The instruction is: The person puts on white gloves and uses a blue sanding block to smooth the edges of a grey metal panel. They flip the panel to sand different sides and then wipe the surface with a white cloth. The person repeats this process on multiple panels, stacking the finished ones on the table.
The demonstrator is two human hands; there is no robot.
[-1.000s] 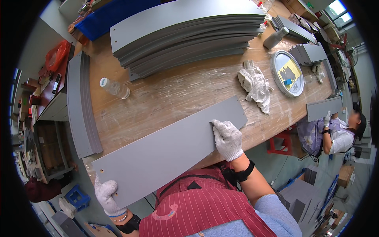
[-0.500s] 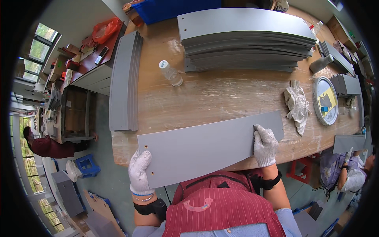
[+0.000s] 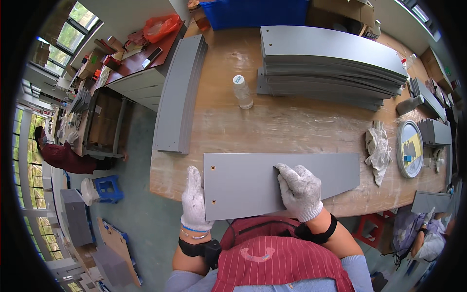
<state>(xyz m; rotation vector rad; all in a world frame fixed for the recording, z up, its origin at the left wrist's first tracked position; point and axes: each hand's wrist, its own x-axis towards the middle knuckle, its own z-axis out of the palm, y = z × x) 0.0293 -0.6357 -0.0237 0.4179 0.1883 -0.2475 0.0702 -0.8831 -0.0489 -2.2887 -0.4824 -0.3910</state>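
Note:
A flat grey panel [image 3: 248,187] with two holes near its left end lies across the table's front edge, its near side overhanging toward my apron. My left hand [image 3: 196,202], in a white knit glove, stands along the panel's left edge with its fingers stretched out, pointing away from me. On the panel's upper face, right of its middle, is my gloved right hand [image 3: 300,192]. Its fingers are bent and bunched, the tips against the grey surface. Whatever may be under those fingers is hidden.
Stacked grey panels stand at the back [image 3: 331,44] and left [image 3: 177,92] of the table [image 3: 219,134]. Between them is a clear bottle [image 3: 242,92]. A crumpled white cloth [image 3: 378,153] and a round lid [image 3: 410,146] lie at right. Other people work at both sides.
The panel has swung from a slant to nearly level. My right hand has slid leftward along it from near the right end. My left hand's fingers have straightened from their grip.

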